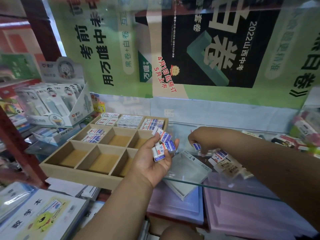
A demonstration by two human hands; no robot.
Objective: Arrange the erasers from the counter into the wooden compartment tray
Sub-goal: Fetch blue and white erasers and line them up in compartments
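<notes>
The left hand [152, 158] covers the tray's [76, 168] near-right compartment; print on the loose erasers [218, 157] is too blurred to read.

left hand [152, 158]: palm up, fingers half-curled, cupping load | right hand [199, 141]: wrist bent, palm down, fingertips [202, 154] pinched low | both forearms extended, hands near each other, apart

From my feed I see two bare forearms with no sleeves, watch or bracelet showing, the left hand [152, 159] and right hand [201, 141] gloveless, without rings, fingernails short and unpainted where visible.
</notes>
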